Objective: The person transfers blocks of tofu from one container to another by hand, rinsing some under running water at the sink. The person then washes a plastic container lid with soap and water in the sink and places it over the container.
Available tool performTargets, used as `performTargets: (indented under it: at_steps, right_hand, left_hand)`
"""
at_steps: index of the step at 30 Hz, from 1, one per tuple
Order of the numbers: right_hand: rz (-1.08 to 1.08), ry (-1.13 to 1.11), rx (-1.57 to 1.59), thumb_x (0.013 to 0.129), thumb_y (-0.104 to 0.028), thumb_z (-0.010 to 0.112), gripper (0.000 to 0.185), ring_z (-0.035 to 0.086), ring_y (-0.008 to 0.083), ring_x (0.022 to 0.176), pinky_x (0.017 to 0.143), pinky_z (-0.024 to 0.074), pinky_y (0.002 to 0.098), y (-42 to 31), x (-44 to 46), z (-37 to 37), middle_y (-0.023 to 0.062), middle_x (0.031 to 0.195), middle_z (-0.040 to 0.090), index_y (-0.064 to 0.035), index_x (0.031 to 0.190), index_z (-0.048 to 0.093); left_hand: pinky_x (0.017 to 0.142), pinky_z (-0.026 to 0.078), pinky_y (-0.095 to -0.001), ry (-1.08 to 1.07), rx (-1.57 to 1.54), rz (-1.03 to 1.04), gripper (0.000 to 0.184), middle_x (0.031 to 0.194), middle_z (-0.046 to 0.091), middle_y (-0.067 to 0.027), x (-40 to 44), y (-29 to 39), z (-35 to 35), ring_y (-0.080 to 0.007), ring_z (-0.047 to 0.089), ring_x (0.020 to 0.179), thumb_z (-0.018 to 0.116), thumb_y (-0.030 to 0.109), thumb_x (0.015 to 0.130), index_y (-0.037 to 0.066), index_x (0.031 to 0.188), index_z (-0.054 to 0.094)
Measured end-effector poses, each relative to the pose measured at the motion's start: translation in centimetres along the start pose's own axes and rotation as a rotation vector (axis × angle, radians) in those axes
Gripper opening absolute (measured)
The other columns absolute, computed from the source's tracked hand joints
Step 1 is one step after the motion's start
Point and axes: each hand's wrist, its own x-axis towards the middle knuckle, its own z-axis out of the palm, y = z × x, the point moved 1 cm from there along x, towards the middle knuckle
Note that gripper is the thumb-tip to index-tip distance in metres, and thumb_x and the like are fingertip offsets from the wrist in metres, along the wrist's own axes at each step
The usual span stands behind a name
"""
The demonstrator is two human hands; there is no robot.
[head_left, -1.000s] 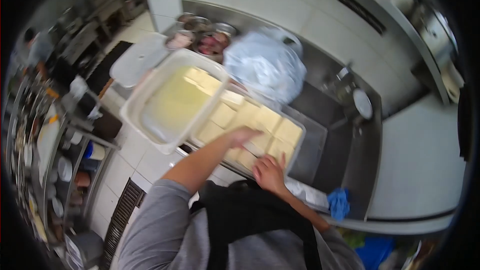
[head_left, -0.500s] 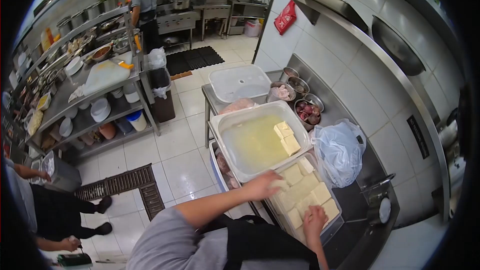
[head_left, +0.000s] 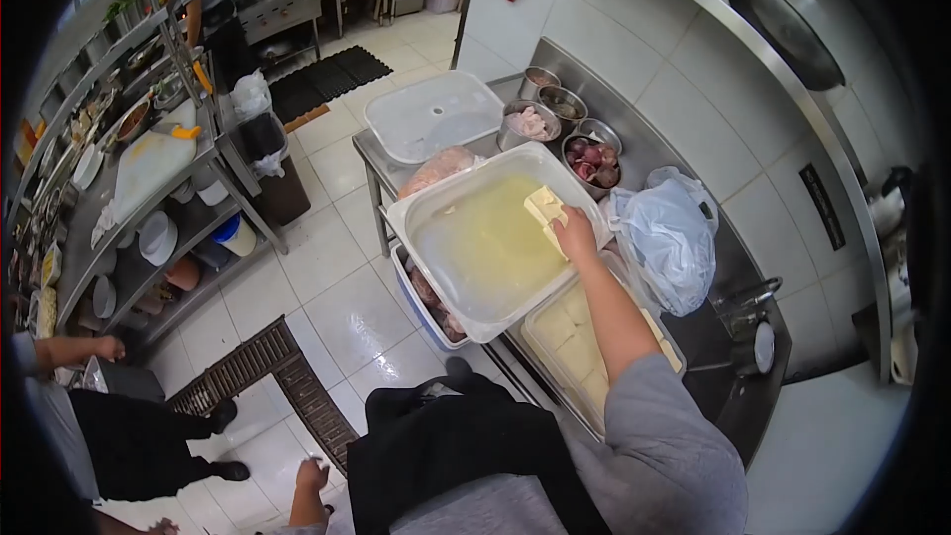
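My right hand [head_left: 575, 236] reaches into a large white plastic tub [head_left: 495, 322] of cloudy yellowish liquid. Its fingers close over one of the pale blocks, which look like tofu [head_left: 544, 204], at the tub's right side. Part of the gripped block is hidden by the hand. Beside the tub, nearer my body, a clear container [head_left: 547, 376] holds several more pale blocks, partly covered by my right forearm. Low at my left, away from the counter, my left hand [head_left: 312, 476] is raised with loosely parted fingers and nothing visible in it.
A bagged item [head_left: 666, 243] and metal pots, one with red onions [head_left: 592, 160], stand along the wall. A white lid [head_left: 434, 117] lies at the counter's far end. A tub of meat [head_left: 428, 297] sits below. A co-worker [head_left: 129, 436] stands at left near the floor drain [head_left: 238, 367].
My right hand has moved from the clear container to the blocks in the white tub. My left hand has left the container and swung down to my left. The view has shifted.
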Motion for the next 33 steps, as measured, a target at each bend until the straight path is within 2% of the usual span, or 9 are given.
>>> performTargets:
  at_steps: [2,3,6,7,10,12,15,21,33]
  right_hand:
    - [-0.02,-0.062,-0.112,0.08,-0.019,0.063,0.035,0.056,0.0363,0.097,0.085,0.0446,0.041,0.7,2.8,1.7,0.0212,0.101,0.058,0.0008,0.109,0.057]
    - [0.01,-0.094,-0.135,0.079,-0.019,0.064,0.035,0.055,0.0367,0.098,0.085,0.0445,0.0416,1.2,4.2,2.3,0.0221,0.101,0.058,0.0013,0.107,0.057]
    - [0.052,-0.125,-0.146,0.075,-0.016,0.066,0.033,0.055,0.0368,0.097,0.085,0.0445,0.0417,1.6,6.4,4.7,0.0225,0.101,0.058,0.0022,0.101,0.058]
    - [0.054,-0.13,-0.149,0.074,-0.015,0.066,0.032,0.056,0.0365,0.096,0.085,0.0446,0.0415,2.4,7.2,5.7,0.0224,0.1,0.059,0.0022,0.1,0.058]
    - [0.108,-0.177,-0.119,0.074,-0.015,0.068,0.032,0.057,0.0362,0.094,0.084,0.0452,0.0407,2.9,9.2,7.5,0.0223,0.098,0.06,0.002,0.1,0.059]
    - [0.156,-0.212,0.275,0.077,-0.024,0.069,0.038,0.058,0.0368,0.094,0.083,0.0456,0.0404,1.3,9.8,6.5,0.0228,0.098,0.061,0.0018,0.103,0.059]
    - [-0.011,-0.071,-0.085,0.078,-0.03,0.069,0.043,0.056,0.036,0.096,0.086,0.0443,0.0414,3.0,10.0,6.1,0.0209,0.096,0.06,0.002,0.105,0.058]
    - [0.117,-0.251,-0.235,0.077,-0.038,0.069,0.058,0.051,0.0386,0.104,0.091,0.0412,0.0436,1.5,7.2,5.9,0.0219,0.109,0.054,0.0021,0.115,0.052]
    - [0.059,-0.278,-0.237,0.071,-0.045,0.073,0.07,0.052,0.0399,0.103,0.089,0.0427,0.0422,2.6,7.1,6.1,0.0264,0.107,0.055,0.0084,0.11,0.051]
  left_hand:
    - [0.091,0.046,-0.0368,-0.155,-0.377,-0.219,0.047,0.107,0.063,-0.0182,-1.7,-2.7,4.2,-0.0315,0.057,0.105,0.068,0.039,0.077,0.007,0.11,0.06]
    - [0.09,0.046,-0.0348,-0.128,-0.118,-0.146,0.05,0.107,0.064,-0.017,-1.9,-4.1,7.2,-0.0294,0.06,0.103,0.069,0.04,0.076,0.007,0.113,0.06]
    - [0.082,0.049,-0.0359,-0.028,-0.269,-0.318,0.041,0.101,0.065,-0.0158,-3.6,-2.6,9.0,-0.0308,0.063,0.095,0.066,0.032,0.08,0.007,0.111,0.059]
    - [0.078,0.05,-0.0372,0.041,-0.315,-0.149,0.035,0.095,0.066,-0.0154,-3.4,-2.8,9.3,-0.0302,0.064,0.088,0.064,0.025,0.081,0.006,0.11,0.059]
    - [0.075,0.05,-0.0379,0.151,-0.475,-0.136,0.033,0.091,0.066,-0.015,-2.7,-0.4,7.9,-0.0281,0.064,0.084,0.063,0.021,0.082,0.005,0.111,0.058]
    - [0.075,0.05,-0.0375,0.116,-0.492,-0.182,0.033,0.093,0.066,-0.0158,-2.8,3.0,5.0,-0.0277,0.064,0.085,0.061,0.02,0.083,0.005,0.112,0.057]
    - [0.075,0.05,-0.0365,0.152,-0.511,-0.192,0.035,0.097,0.065,-0.0168,-2.5,6.7,1.2,-0.0294,0.064,0.086,0.062,0.022,0.084,0.004,0.113,0.057]
    - [0.077,0.049,-0.0364,0.181,-0.495,-0.187,0.036,0.098,0.065,-0.0152,-1.7,10.1,-2.4,-0.0282,0.063,0.089,0.063,0.023,0.083,0.004,0.113,0.057]
    - [0.078,0.049,-0.0366,0.122,-0.511,-0.192,0.035,0.092,0.066,-0.0142,-0.8,6.6,-0.7,-0.0277,0.063,0.088,0.062,0.025,0.083,0.003,0.11,0.058]
